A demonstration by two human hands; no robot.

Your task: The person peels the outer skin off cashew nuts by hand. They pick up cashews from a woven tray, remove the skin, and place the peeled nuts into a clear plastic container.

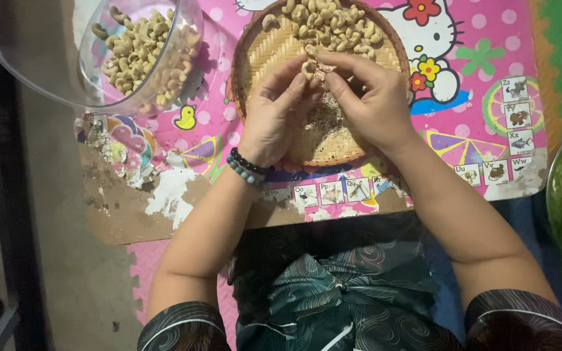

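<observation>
Together over the woven basket (265, 55), left hand (274, 114) and right hand (369, 97), fingertips pinched shut on one cashew (311, 67), held low above the tray so flaking skin drops onto the husk dust (323, 127) beneath. Unpeeled nuts (326, 23) heaped at the far rim, within easy reach. Clear plastic bowl (17, 58) tilted just left, holding cleaned cashews (141, 49), apart from the mess. Worn cartoon mat (482, 84) underneath all.
</observation>
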